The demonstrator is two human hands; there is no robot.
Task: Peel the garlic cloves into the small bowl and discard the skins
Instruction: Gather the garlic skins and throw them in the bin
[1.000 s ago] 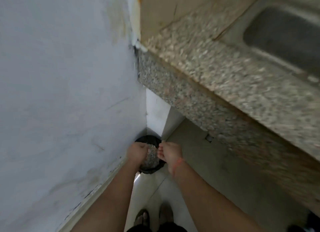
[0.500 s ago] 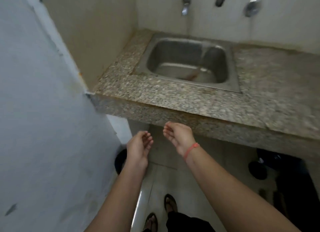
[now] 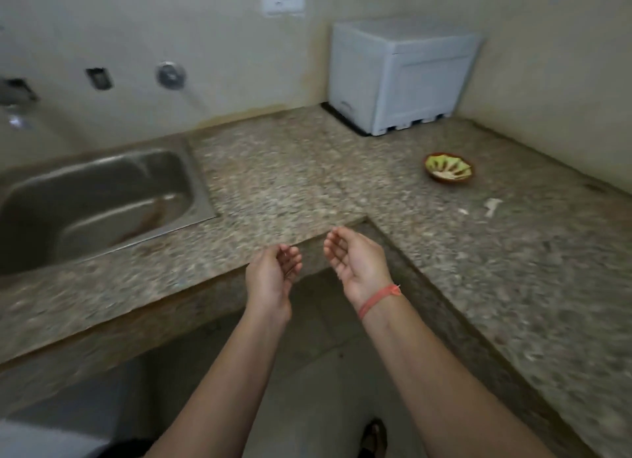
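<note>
Both hands are empty, so this looks like the discard step between loads rather than peeling. The small bowl (image 3: 449, 168) sits on the granite counter (image 3: 290, 184), well beyond the right fingertips and off to their right. It holds pale pieces that are probably the peeled cloves (the blur leaves that uncertain). A few whitish skin scraps (image 3: 492, 206) lie on the counter nearer than the bowl, also past the right fingers and to their right. Judging from that, the next move calls for a reach forward and rightward over the counter edge to sweep or pinch up those thin flakes. They are light, and likely to scatter or cling to the skin.

The left hand (image 3: 273, 273) is held out in front of the counter's edge, palm turned inward and up, its fingers (image 3: 290, 257) loosely curled and grasping nothing. The right hand (image 3: 355, 262) mirrors it just beside, apart from the left and not touching it. Its palm is cupped upward and its fingers (image 3: 333, 249) are relaxed, slightly bent and released. A red band (image 3: 378, 300) circles that wrist. Both forearms are extended and roughly parallel, and neither hand touches the counter. The steel sink (image 3: 95, 197) lies far to the left of the left fingers, and a white box (image 3: 400, 74) stands against the wall well beyond the bowl
</note>
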